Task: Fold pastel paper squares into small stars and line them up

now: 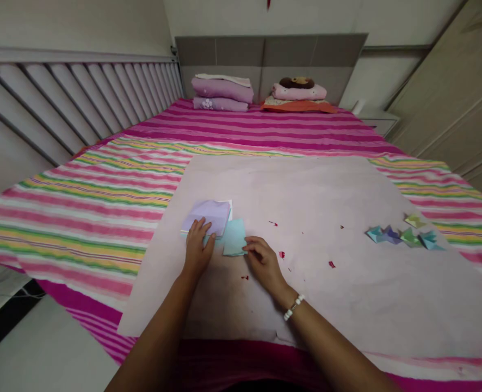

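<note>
A stack of coloured paper (208, 211), lavender on top with white and blue edges below, lies on the left part of a pale sheet. My left hand (199, 242) rests on its near edge with the fingers spread. Beside the stack is a light blue square of paper (234, 237), which partly meets the stack's right side. The fingers of my right hand (262, 258) pinch the right edge of this blue paper. A white beaded bracelet (293, 307) circles my right wrist.
Several folded paper pieces (400, 237) in blue, purple and green sit at the right of the pale sheet (306, 190). Small red scraps (282, 254) are scattered near the middle. Beyond are a striped bed (102, 190), folded bedding (222, 92) and a railing (81, 98).
</note>
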Available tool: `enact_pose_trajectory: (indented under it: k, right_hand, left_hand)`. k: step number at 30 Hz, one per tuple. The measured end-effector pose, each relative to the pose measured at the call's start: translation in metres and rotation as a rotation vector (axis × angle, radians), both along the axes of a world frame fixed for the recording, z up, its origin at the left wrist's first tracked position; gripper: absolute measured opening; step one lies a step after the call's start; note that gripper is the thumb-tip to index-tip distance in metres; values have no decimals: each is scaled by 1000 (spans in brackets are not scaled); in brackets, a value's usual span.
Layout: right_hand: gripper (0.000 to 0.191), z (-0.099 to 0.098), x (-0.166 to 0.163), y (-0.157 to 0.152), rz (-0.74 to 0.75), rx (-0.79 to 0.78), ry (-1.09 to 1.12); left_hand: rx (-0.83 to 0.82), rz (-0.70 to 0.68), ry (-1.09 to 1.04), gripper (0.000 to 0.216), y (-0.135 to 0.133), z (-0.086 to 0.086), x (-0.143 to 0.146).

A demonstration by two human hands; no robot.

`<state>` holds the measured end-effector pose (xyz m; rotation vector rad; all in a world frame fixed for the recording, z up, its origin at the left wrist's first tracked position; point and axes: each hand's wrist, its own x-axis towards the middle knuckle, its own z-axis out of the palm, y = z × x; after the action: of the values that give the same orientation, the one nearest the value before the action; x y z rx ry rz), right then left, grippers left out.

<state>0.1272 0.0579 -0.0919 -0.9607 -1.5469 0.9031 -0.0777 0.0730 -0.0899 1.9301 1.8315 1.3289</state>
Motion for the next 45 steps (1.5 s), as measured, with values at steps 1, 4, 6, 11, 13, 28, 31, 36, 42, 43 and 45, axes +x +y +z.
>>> enact_pose_trajectory:
  k: [1, 4, 6, 11, 13, 28, 31, 36, 42, 43, 45]
  right_hand:
    - [12, 1, 8, -4, -15, -44, 71]
    - [5, 4, 28, -17, -50, -164, 254]
    - [7, 7, 38, -26, -62, -211, 309]
    - [6, 15, 42, -49, -27, -215, 340]
    - [5, 17, 40, -56, -9, -183, 341]
    - [11, 16, 37, -71, 28, -138, 301]
    - [16, 17, 39, -71, 52, -115, 265]
    - [17, 27, 48, -70, 89, -197, 231]
    - [32, 40, 43, -62, 78, -379, 344]
    - [38, 41, 40, -60, 80, -402, 378]
    - [43, 43, 36, -57, 94, -443, 441]
  left_hand:
    - [46, 18, -52, 30, -5, 3, 4]
    - [8, 53, -301, 29, -27, 13, 24]
    - [-195, 24, -614, 34, -40, 19, 40]
    - [-738, -252, -1256, 43, -51, 28, 69]
    - [-800, -341, -1350, 44, -49, 29, 73]
    - [-789, -336, -1369, 23, -51, 49, 79]
    - [-810, -363, -1304, 25, -54, 55, 78]
    - [-724, -314, -1225, 22, -57, 56, 76]
    - [-591, -352, -1016, 22, -62, 60, 82]
    - [-588, -388, -988, 22, -63, 62, 83]
    - [-603, -471, -940, 22, -66, 64, 84]
